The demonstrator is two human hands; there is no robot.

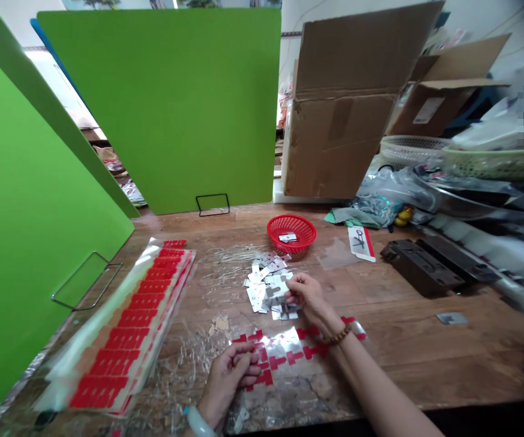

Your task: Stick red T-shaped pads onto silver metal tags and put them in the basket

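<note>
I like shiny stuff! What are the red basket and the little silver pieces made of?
The red basket looks like moulded plastic: an even glossy red with a slotted mesh wall. The small silver pieces by the right hand look like thin flat metal or foil-faced card; they glint, but they are too small to tell.

Two bare hands and forearms, each with a bracelet at the wrist.

The left hand [230, 373], near and left of centre, carries a smooth, pale, glassy bangle [197, 420] round its wrist, light bluish-white and thick, partly cut off by the near edge of the view. The right hand [305, 294], farther off and to the right, wears a bracelet of small round brown beads [338, 335], strung in a single row, wooden in look. No sleeves show: the right forearm is uncovered all the way to the near right edge. No rings or watch can be made out.
</note>
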